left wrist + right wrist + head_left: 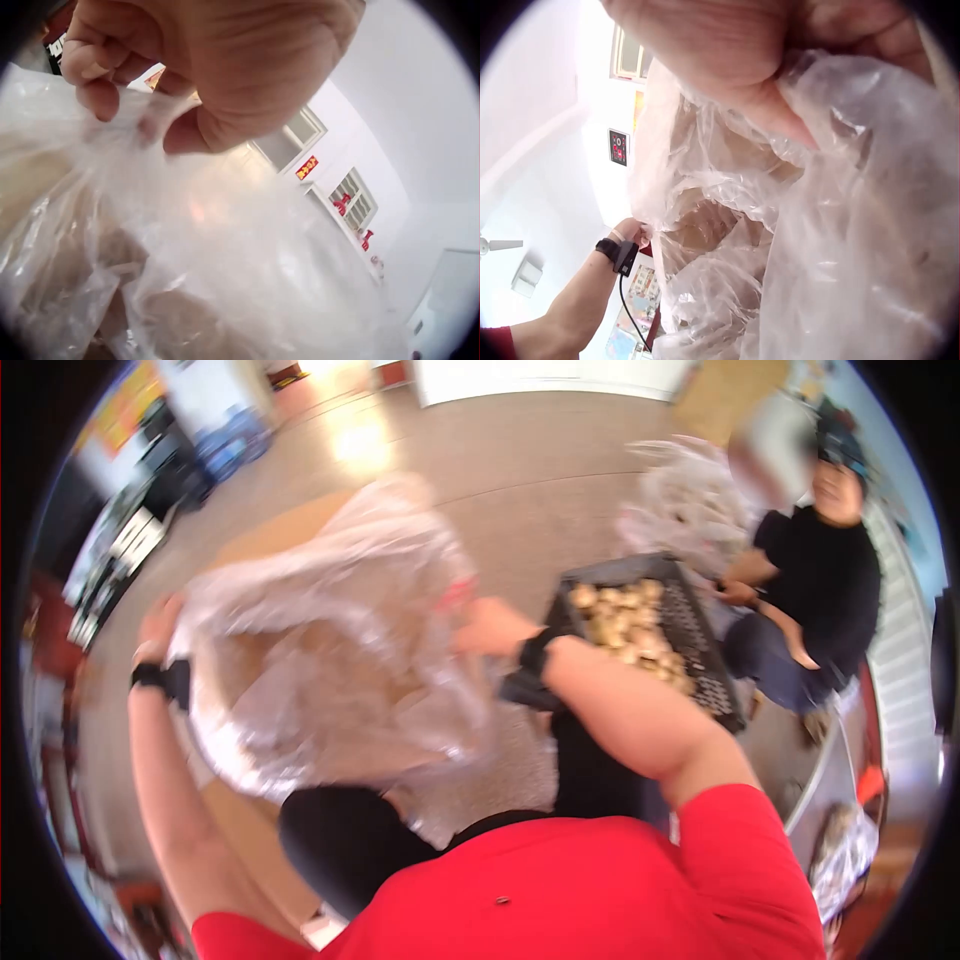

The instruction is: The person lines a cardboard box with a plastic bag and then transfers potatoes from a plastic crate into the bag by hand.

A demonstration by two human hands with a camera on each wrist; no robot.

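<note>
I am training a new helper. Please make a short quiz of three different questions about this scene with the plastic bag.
1. True or false: both hands grip the clear plastic bag.
2. What holds the pale lumpy pieces beside the right hand?
A. a black crate
B. a white bucket
C. a red basket
3. Fill in: the left hand pinches the bag's ____ between thumb and fingers.

Key:
1. True.
2. A, the black crate.
3. Edge.

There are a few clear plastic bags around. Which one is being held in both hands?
The big clear bag stretched between the left hand and right hand; the other bag, behind the black crate, is untouched.
</note>
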